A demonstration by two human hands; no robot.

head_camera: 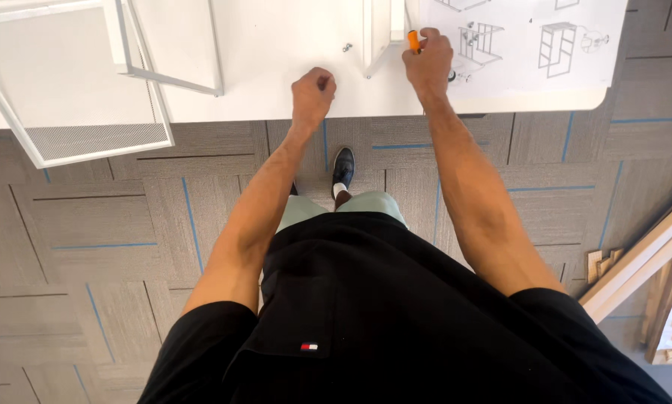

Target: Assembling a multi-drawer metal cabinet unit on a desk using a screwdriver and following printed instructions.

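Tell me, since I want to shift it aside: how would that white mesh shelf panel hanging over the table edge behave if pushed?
The white mesh panel looks like thin wire frame and perforated sheet, so probably stiff and light for its size. Its corner overhangs the table edge, so a push outward might tip it off. On the smooth tabletop it would likely slide easily. Neither the left hand nor the right hand touches it.

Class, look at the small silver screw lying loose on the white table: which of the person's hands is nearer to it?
Left. The left hand, closed in a fist, rests just below-left of the small silver screw. The right hand, holding an orange-handled tool, is farther off, beyond the upright white panel.
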